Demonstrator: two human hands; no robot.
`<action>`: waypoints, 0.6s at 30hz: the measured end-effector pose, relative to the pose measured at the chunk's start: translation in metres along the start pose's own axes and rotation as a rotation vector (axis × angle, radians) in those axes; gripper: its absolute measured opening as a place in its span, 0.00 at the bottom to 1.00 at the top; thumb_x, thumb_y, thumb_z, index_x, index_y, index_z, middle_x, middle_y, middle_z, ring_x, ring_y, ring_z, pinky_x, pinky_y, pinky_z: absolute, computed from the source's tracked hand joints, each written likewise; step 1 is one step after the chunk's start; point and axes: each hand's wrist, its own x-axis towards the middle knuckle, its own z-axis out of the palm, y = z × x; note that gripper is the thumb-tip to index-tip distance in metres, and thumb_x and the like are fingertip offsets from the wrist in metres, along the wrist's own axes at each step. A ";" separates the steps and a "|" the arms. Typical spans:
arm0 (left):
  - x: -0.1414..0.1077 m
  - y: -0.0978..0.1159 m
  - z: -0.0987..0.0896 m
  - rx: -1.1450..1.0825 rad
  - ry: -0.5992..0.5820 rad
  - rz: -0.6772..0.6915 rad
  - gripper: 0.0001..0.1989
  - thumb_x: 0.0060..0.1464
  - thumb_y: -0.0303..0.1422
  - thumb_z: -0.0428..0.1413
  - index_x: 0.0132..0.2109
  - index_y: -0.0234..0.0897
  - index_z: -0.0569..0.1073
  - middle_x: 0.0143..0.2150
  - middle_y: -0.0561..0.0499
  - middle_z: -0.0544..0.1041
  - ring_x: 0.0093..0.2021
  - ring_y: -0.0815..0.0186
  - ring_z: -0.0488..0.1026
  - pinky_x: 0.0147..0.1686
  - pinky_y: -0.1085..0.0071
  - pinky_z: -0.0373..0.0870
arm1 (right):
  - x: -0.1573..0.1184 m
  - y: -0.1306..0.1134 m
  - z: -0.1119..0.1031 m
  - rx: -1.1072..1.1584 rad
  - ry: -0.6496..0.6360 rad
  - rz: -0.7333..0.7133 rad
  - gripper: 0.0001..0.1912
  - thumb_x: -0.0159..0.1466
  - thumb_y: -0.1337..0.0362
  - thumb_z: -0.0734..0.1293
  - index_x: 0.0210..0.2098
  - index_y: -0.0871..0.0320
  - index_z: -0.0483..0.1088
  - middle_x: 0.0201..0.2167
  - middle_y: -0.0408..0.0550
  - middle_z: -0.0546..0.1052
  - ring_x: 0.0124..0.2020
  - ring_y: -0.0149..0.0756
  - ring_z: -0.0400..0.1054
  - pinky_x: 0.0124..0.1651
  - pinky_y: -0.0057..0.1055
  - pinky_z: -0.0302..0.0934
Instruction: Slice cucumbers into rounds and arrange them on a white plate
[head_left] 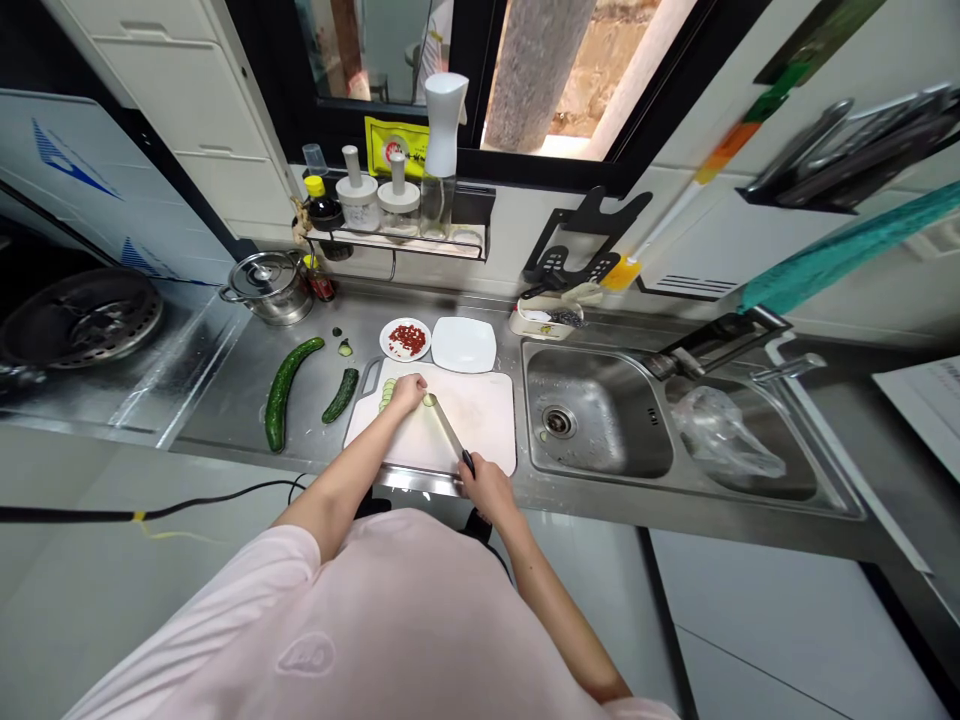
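Observation:
My right hand (485, 486) is wrapped round the black handle of a kitchen knife (448, 432), whose blade slants up and left over a white cutting board (487, 408). A pale green cucumber slice (430, 399) shows at the blade's far end. Beside it my left hand (409, 393) is closed, fingers bent together over the board; what they hold is hidden. More cucumber slices (387, 392) lie in a row left of that hand. Off the board, to the left, are a long whole cucumber (286, 390) and a shorter cucumber piece (341, 395).
Behind the board stand a plate of chopped red pieces (406, 340) and a white square plate (463, 345). Cucumber ends (345, 348) lie nearby. A lidded steel pot (270, 288) is at the back left. Right of the board is a double sink (600, 415), with a plastic bag (727, 435) in its far basin.

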 end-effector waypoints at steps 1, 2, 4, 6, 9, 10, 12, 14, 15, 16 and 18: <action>0.001 -0.001 0.000 -0.001 0.000 0.000 0.10 0.45 0.25 0.57 0.36 0.39 0.76 0.35 0.51 0.78 0.37 0.65 0.72 0.38 0.73 0.63 | 0.000 -0.001 0.000 -0.006 0.002 -0.001 0.20 0.68 0.52 0.51 0.46 0.56 0.67 0.38 0.53 0.76 0.40 0.39 0.70 0.39 0.29 0.53; 0.002 -0.001 0.001 -0.004 0.000 0.000 0.09 0.45 0.25 0.57 0.36 0.39 0.76 0.34 0.51 0.78 0.37 0.66 0.72 0.37 0.73 0.63 | 0.001 -0.002 -0.001 -0.010 0.003 -0.001 0.20 0.68 0.52 0.52 0.46 0.56 0.67 0.38 0.53 0.76 0.40 0.40 0.70 0.39 0.29 0.53; 0.003 -0.001 0.001 -0.011 0.000 -0.004 0.09 0.45 0.25 0.57 0.36 0.39 0.76 0.34 0.51 0.78 0.36 0.66 0.72 0.36 0.73 0.63 | 0.002 -0.003 -0.002 -0.019 -0.002 0.006 0.20 0.68 0.52 0.52 0.46 0.57 0.67 0.39 0.53 0.76 0.41 0.40 0.70 0.39 0.29 0.53; 0.003 -0.001 0.001 -0.014 -0.003 -0.008 0.09 0.45 0.25 0.57 0.35 0.39 0.76 0.34 0.51 0.78 0.36 0.66 0.72 0.36 0.73 0.63 | 0.003 -0.004 -0.002 -0.027 -0.008 0.015 0.20 0.68 0.52 0.52 0.45 0.57 0.67 0.39 0.53 0.76 0.41 0.40 0.70 0.39 0.29 0.54; 0.002 0.000 0.000 -0.010 -0.007 -0.015 0.08 0.45 0.25 0.58 0.35 0.39 0.76 0.34 0.51 0.78 0.36 0.66 0.72 0.36 0.73 0.63 | 0.003 -0.006 -0.003 -0.041 -0.005 0.013 0.19 0.68 0.53 0.52 0.45 0.57 0.67 0.39 0.53 0.76 0.41 0.40 0.70 0.39 0.30 0.54; 0.002 0.001 0.000 -0.009 -0.007 -0.016 0.08 0.45 0.25 0.57 0.35 0.39 0.76 0.34 0.51 0.78 0.36 0.66 0.72 0.36 0.73 0.63 | 0.003 -0.006 -0.003 -0.044 -0.003 0.011 0.19 0.68 0.53 0.52 0.44 0.57 0.67 0.39 0.54 0.76 0.41 0.40 0.70 0.39 0.30 0.54; 0.002 0.001 -0.001 -0.010 -0.007 -0.017 0.08 0.45 0.25 0.57 0.35 0.39 0.76 0.34 0.51 0.78 0.36 0.66 0.72 0.37 0.73 0.63 | 0.003 -0.008 -0.003 -0.050 -0.001 0.012 0.19 0.68 0.53 0.51 0.44 0.57 0.67 0.38 0.54 0.76 0.41 0.41 0.70 0.39 0.31 0.55; 0.001 0.002 -0.002 -0.012 -0.012 -0.014 0.08 0.45 0.25 0.57 0.35 0.38 0.76 0.35 0.50 0.78 0.36 0.66 0.72 0.37 0.73 0.63 | 0.003 -0.010 -0.005 -0.055 -0.005 0.015 0.19 0.68 0.54 0.51 0.44 0.57 0.67 0.38 0.54 0.76 0.41 0.41 0.71 0.39 0.31 0.55; 0.001 0.003 -0.003 -0.012 -0.016 -0.014 0.08 0.45 0.25 0.57 0.35 0.38 0.76 0.35 0.50 0.78 0.36 0.66 0.72 0.37 0.73 0.63 | 0.003 -0.011 -0.006 -0.057 -0.009 0.017 0.19 0.68 0.54 0.51 0.44 0.58 0.67 0.39 0.54 0.76 0.41 0.42 0.71 0.39 0.31 0.56; 0.000 0.004 -0.003 -0.011 -0.020 -0.018 0.08 0.45 0.25 0.57 0.35 0.38 0.76 0.35 0.50 0.78 0.36 0.66 0.72 0.37 0.73 0.63 | 0.003 -0.013 -0.007 -0.059 -0.018 0.020 0.19 0.68 0.55 0.51 0.44 0.58 0.67 0.39 0.55 0.76 0.41 0.42 0.71 0.39 0.31 0.56; 0.000 0.006 -0.005 -0.006 -0.032 -0.031 0.08 0.45 0.25 0.57 0.36 0.38 0.76 0.36 0.50 0.78 0.37 0.66 0.72 0.37 0.73 0.63 | 0.003 -0.015 -0.009 -0.063 -0.039 0.027 0.18 0.68 0.55 0.52 0.44 0.58 0.66 0.39 0.55 0.76 0.42 0.42 0.71 0.40 0.32 0.57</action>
